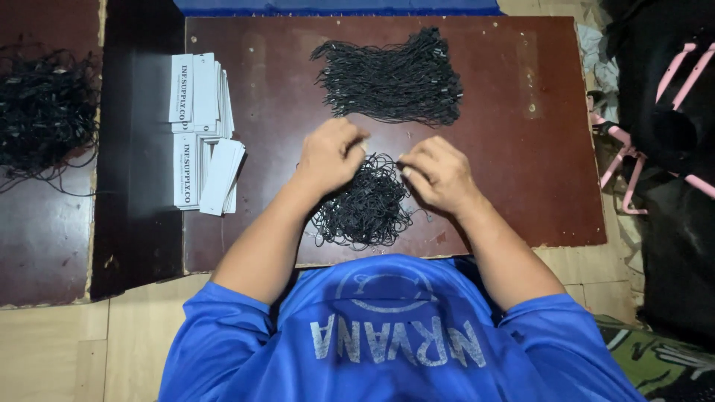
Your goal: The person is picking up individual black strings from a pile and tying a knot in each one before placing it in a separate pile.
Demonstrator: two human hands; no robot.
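Over tangled black cord pile (363,205): left hand (330,154), right hand (438,173), grips pinched on thin strand.

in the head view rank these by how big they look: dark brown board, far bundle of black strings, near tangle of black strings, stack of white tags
1. dark brown board
2. far bundle of black strings
3. near tangle of black strings and stack of white tags: look alike; the hands hide part of the tangle.
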